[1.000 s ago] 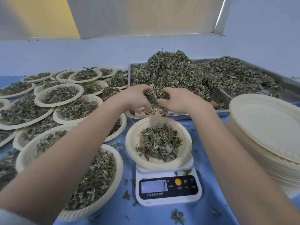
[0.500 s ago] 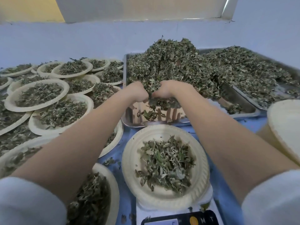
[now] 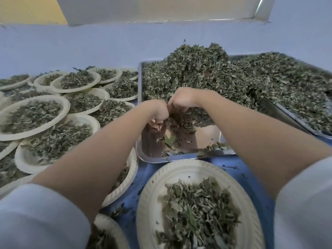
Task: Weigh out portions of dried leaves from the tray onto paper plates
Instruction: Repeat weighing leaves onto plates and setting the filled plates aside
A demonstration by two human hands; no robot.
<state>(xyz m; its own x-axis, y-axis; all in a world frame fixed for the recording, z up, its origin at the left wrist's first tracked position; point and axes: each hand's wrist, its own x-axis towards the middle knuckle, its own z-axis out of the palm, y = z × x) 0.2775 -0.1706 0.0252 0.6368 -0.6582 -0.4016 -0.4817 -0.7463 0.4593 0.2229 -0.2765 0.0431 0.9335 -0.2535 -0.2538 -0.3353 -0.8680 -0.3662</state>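
a: already, many filled plates point(image 3: 32, 117) crowd the left; one plate point(image 3: 195, 203) in front is part-filled, and the tray point(image 3: 179, 155) holds plenty.
b: and the hands?
a: left hand point(image 3: 157, 112) and right hand point(image 3: 181, 99) curl together around leaves point(image 3: 179, 119) at the heap's near edge.

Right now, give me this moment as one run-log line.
stage: gathering | left hand: gripping dried leaves | right hand: gripping leaves | place: tray | near plate: partly filled
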